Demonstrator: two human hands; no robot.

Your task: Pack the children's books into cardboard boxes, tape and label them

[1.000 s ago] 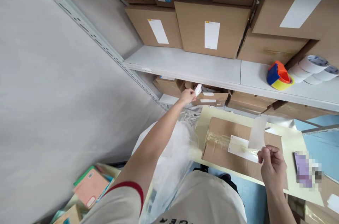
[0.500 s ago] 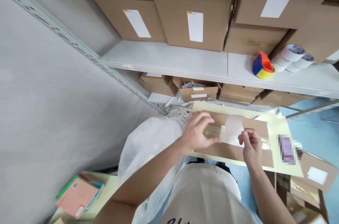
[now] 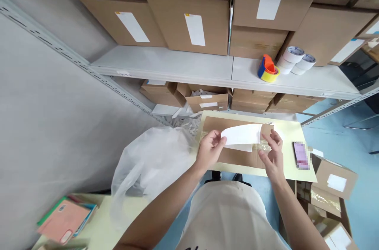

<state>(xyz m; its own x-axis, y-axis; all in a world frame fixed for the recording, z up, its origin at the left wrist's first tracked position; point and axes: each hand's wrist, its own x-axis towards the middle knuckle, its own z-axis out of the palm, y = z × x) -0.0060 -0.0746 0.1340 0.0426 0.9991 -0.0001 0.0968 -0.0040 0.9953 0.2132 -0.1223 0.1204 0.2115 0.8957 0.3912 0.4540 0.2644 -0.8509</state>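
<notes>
My left hand (image 3: 211,148) pinches the left end of a white paper strip (image 3: 241,134), which looks like a label sheet or its backing. The strip stretches sideways above a taped cardboard box (image 3: 237,158). At the strip's right end is my right hand (image 3: 272,153), thumb and fingers apart; no contact with the strip is plain to see. Beneath the strip, a white label (image 3: 242,147) lies on the box top, partly covered by it. Clear tape (image 3: 262,146) shines on the box near my right hand. The box rests on a pale yellow table (image 3: 288,167).
A purple-screened phone (image 3: 301,155), partly pixelated, lies on the table's right side. A tape dispenser (image 3: 268,69) and white tape rolls (image 3: 293,56) stand on the grey shelf (image 3: 201,64). A translucent plastic bag (image 3: 148,159) bulges at left. Cardboard boxes (image 3: 334,179) are stacked at lower right.
The white strip has passed from my right hand to my left, and it now extends sideways. My right hand has opened. The view has shifted right.
</notes>
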